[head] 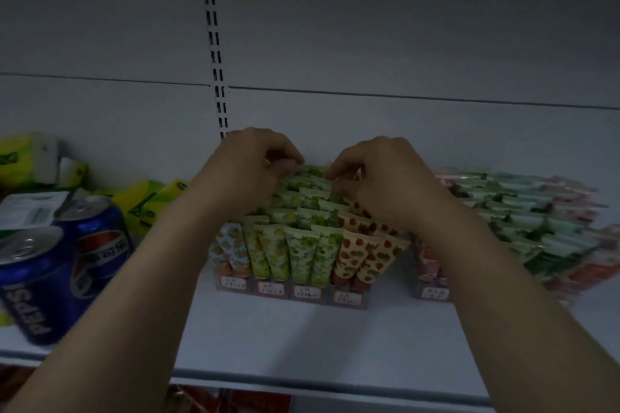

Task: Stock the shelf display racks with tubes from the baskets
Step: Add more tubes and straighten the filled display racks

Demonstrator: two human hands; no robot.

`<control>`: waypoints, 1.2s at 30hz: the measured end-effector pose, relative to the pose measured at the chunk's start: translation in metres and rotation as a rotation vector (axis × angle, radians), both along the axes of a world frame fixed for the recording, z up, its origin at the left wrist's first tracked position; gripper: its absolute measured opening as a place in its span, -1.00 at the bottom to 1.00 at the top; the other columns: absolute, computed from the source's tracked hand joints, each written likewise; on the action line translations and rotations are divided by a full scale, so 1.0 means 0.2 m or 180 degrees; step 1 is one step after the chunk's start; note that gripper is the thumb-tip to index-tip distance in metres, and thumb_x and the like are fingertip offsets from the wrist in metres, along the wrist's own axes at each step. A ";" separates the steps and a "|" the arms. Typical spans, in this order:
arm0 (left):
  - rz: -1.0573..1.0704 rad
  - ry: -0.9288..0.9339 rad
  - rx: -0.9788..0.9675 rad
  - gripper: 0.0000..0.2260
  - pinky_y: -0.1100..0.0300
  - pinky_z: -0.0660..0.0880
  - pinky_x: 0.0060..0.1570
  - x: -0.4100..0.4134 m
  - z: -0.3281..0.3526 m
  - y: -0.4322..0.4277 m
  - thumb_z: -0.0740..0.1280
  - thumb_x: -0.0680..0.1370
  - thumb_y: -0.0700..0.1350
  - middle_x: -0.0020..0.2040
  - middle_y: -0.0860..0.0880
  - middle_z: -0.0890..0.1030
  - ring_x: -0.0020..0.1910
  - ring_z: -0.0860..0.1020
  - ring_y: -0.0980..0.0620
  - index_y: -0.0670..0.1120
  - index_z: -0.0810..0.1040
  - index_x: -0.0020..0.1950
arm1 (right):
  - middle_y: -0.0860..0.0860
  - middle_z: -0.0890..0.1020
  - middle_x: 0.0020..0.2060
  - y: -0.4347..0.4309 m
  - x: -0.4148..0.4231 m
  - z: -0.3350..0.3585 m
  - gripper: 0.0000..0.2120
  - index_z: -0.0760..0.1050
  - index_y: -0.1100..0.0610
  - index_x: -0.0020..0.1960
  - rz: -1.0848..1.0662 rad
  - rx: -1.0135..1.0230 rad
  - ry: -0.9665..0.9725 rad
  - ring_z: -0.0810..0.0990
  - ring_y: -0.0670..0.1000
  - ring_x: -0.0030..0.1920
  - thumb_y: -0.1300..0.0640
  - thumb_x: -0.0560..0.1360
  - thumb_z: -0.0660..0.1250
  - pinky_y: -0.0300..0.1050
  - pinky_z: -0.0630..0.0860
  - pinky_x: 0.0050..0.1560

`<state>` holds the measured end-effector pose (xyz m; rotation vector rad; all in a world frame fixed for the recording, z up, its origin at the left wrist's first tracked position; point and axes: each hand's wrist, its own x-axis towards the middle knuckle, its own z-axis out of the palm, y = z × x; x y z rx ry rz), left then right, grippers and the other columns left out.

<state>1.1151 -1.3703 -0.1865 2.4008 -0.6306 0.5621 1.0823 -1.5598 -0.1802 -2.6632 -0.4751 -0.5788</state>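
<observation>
The white shelf (302, 339) carries a tiered display rack (292, 292). Its rows step up toward the back panel (369, 27), so each print faces out. The left hand (255, 161) and right hand (379, 178) reach over the front rows to the rearmost lane, probably to seat or straighten a tube. Their fingers curl onto the crimped tops of the green-printed tubes (298, 255), which stand cap-down. I cannot tell whether either hand pinches one. Pepsi cans (37, 282) crowd the left edge and a second rack (432, 293) the right. Bare shelf in front leaves room to draw back.

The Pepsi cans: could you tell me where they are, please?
Head view, lower left: the Pepsi cans stand on the shelf, left of the tube rack.
</observation>
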 end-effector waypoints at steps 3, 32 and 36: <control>-0.0115 -0.0082 0.0035 -0.92 0.48 0.30 -0.17 -0.03 0.03 0.02 0.38 0.53 -0.12 -0.11 0.13 0.58 -0.09 0.51 0.17 0.05 0.63 -0.04 | -0.14 0.57 -0.25 0.01 -0.01 0.01 -0.87 0.66 -0.03 -0.02 0.0090 -0.0022 0.0052 0.40 -0.26 -0.33 0.14 0.47 0.42 -0.32 0.35 -0.20; -0.0245 -0.0376 0.0960 -0.88 0.05 0.49 -0.13 -0.13 -0.09 0.02 0.38 0.52 -0.13 -0.24 0.17 0.40 -0.11 0.52 -0.03 0.04 0.68 -0.01 | -0.09 0.67 -0.10 0.09 -0.06 -0.04 -0.91 0.68 -0.03 -0.07 0.0035 -0.0300 0.0440 0.55 -0.08 -0.13 0.03 0.44 0.45 -0.23 0.43 -0.10; -0.0107 -0.0123 0.0352 -0.85 0.29 0.45 -0.10 -0.12 -0.03 0.13 0.40 0.52 -0.11 -0.13 0.14 0.61 -0.10 0.57 0.14 0.05 0.67 0.05 | -0.09 0.67 -0.09 0.08 -0.07 -0.03 -0.87 0.67 -0.04 -0.02 0.0035 -0.0159 0.0492 0.57 -0.10 -0.12 0.04 0.43 0.47 -0.22 0.47 -0.06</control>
